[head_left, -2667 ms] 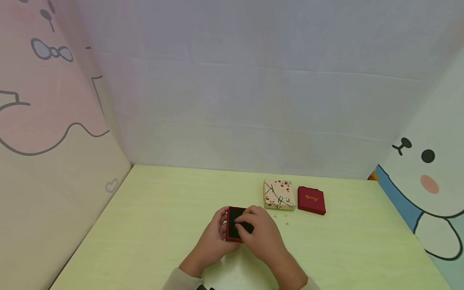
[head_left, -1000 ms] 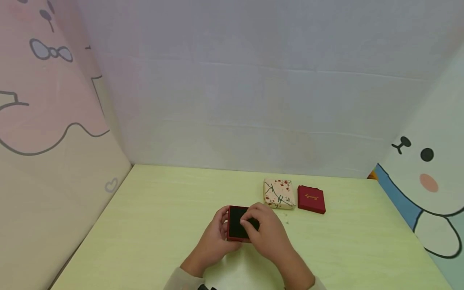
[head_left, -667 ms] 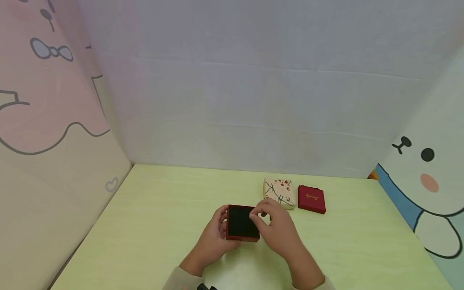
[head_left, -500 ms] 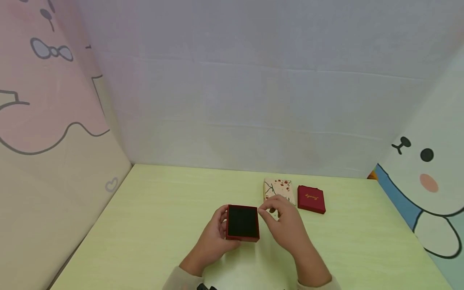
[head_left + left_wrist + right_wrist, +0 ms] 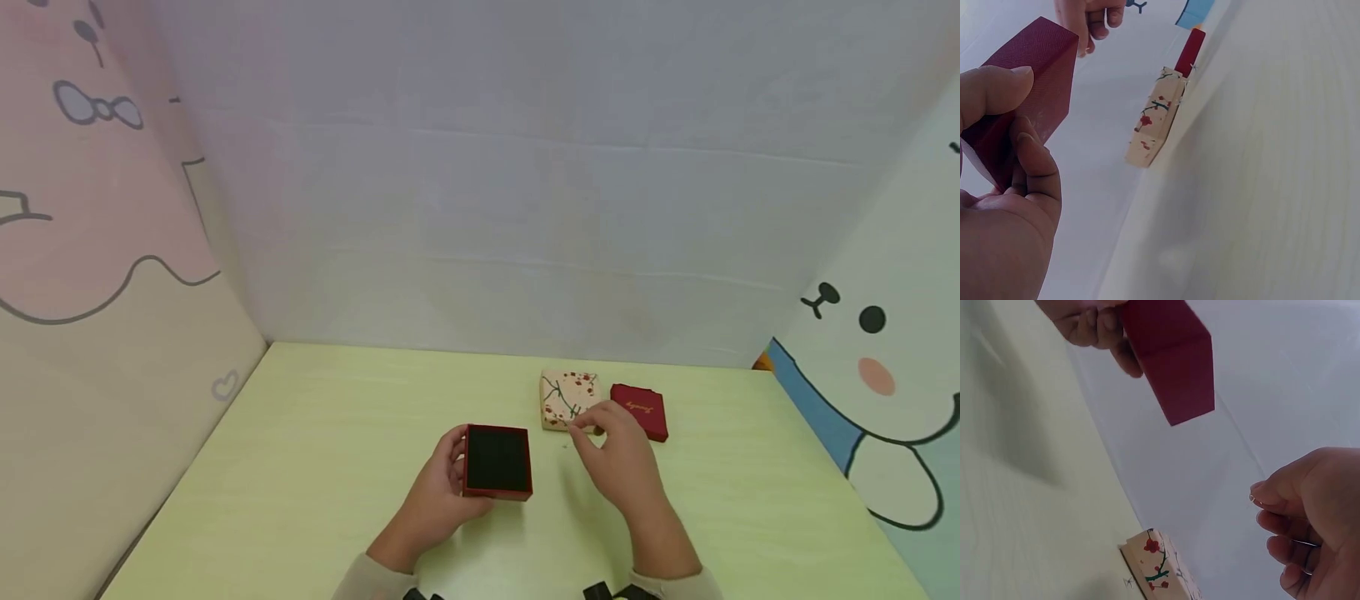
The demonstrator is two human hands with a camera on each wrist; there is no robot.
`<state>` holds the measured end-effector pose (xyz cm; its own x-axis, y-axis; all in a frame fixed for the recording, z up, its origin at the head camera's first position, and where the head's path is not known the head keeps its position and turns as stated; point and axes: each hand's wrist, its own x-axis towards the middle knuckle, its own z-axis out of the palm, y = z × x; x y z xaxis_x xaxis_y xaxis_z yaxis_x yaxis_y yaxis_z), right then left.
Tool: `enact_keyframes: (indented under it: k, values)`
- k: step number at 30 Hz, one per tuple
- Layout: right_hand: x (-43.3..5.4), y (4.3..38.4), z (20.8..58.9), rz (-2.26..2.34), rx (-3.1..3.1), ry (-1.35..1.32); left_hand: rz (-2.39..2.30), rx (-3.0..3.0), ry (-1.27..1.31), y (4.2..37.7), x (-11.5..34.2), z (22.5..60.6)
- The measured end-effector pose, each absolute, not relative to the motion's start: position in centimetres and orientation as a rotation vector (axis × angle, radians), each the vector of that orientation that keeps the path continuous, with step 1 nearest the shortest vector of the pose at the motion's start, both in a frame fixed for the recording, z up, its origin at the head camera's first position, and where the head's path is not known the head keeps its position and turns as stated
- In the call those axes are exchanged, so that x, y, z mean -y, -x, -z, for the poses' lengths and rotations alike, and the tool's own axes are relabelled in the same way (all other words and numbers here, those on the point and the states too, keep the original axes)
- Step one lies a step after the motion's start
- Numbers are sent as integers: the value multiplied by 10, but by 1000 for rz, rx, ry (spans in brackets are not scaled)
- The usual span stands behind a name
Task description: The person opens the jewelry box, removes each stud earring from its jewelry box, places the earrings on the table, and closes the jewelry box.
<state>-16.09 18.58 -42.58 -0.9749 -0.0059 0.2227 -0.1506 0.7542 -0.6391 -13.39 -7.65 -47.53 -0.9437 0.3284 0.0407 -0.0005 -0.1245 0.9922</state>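
Observation:
My left hand holds a red, open-topped jewelry box with a black padded insert. Fingers lie along its left side and the thumb along the near side, with the box raised off the table. To its right, my right hand hovers with thumb and index fingertip together. The right wrist view shows a tiny shiny piece of jewelry, perhaps an earring, pinched at those tips. Another tiny piece of jewelry lies on the table below the right fingertips; its exact kind is too small to tell.
A floral-patterned box stands behind the right hand. Beside it lies a red lid with gold lettering, partly covered by that hand. The pale yellow table ends at a whitish back wall, with printed panels on both sides.
My right hand has moved right, from over the black insert to near the floral box, uncovering the insert. The left hand keeps the box at about the same place. The view has shifted slightly.

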Motion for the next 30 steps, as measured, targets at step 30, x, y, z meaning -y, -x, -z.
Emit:
enact_keyframes:
  k: [30]
  values:
    - [-189,185,485,-603,3029,-188,-2201,-1928,-355,134,81,470]
